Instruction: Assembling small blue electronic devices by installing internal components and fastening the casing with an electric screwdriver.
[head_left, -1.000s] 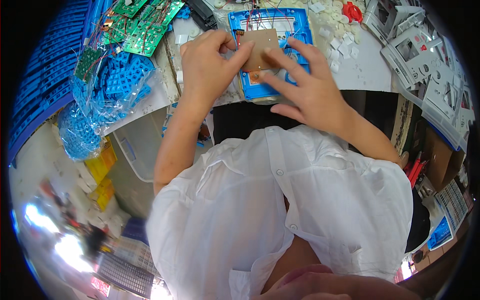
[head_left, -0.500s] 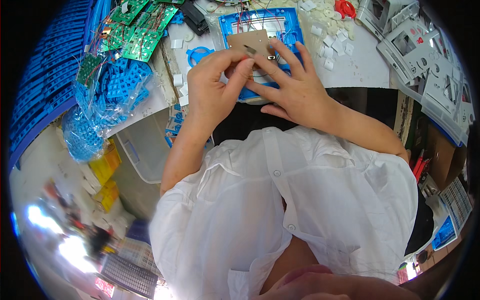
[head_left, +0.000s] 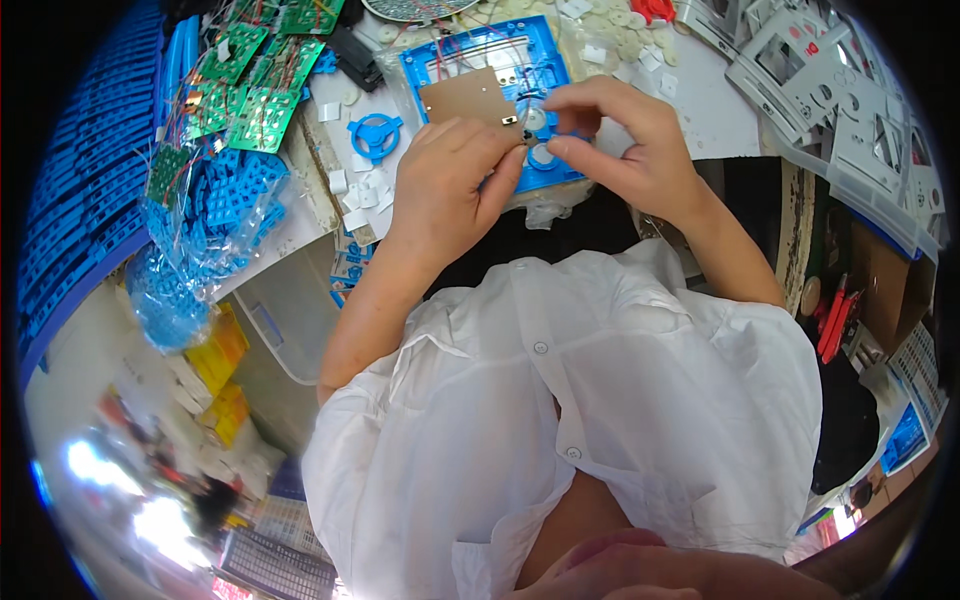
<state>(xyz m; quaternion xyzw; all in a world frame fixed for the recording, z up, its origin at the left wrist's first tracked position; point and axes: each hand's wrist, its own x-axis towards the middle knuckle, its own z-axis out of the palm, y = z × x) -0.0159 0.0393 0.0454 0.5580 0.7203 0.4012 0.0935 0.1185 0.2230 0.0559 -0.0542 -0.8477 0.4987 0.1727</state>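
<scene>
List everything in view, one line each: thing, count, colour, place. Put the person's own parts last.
blue frame: one, blue, bench top centre, under both hands
brown board: one, brown, lying on the frame
small black part: one, black, at the fingertips
blue wheel: one, blue, left of the frame
green circuit boards: several, green, upper left
bag of blue parts: one, clear and blue, left
grey plastic panels: several, grey, upper right
white shirt: one, white, centre
left hand: pinching at the board's edge
right hand: fingers curled over the frame
</scene>
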